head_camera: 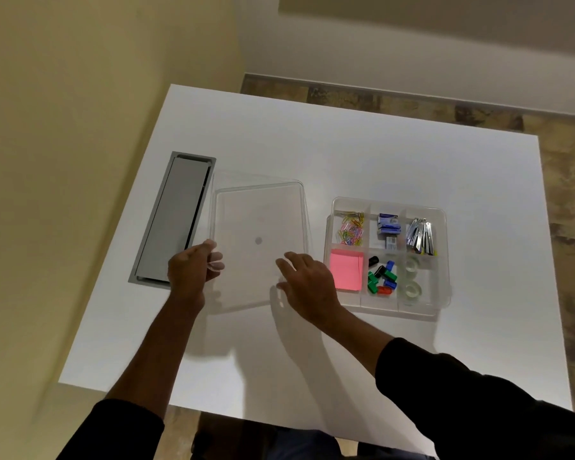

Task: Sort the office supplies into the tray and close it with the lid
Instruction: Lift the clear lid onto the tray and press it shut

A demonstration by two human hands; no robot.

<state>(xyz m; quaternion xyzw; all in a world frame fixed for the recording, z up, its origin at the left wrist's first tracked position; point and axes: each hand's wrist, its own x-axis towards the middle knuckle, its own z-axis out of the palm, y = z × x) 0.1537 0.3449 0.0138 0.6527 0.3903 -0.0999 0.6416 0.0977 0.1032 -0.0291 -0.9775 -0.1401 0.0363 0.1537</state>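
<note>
Left hand point(190, 270) and right hand point(309, 287) hold lid point(259, 220) by near corners, tray point(412, 308) beside

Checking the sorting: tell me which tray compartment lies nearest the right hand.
The one holding the pink notes, at the tray's near-left corner, beside the right hand; the other five lie farther off.

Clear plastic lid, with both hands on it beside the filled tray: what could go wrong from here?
1. The clear plastic lid is handled only at its near edge by the left hand and right hand; it may tilt or slip when lifted.
2. The silver metal tools piled in the far right compartment of the clear divided tray might keep the lid from seating.
</note>
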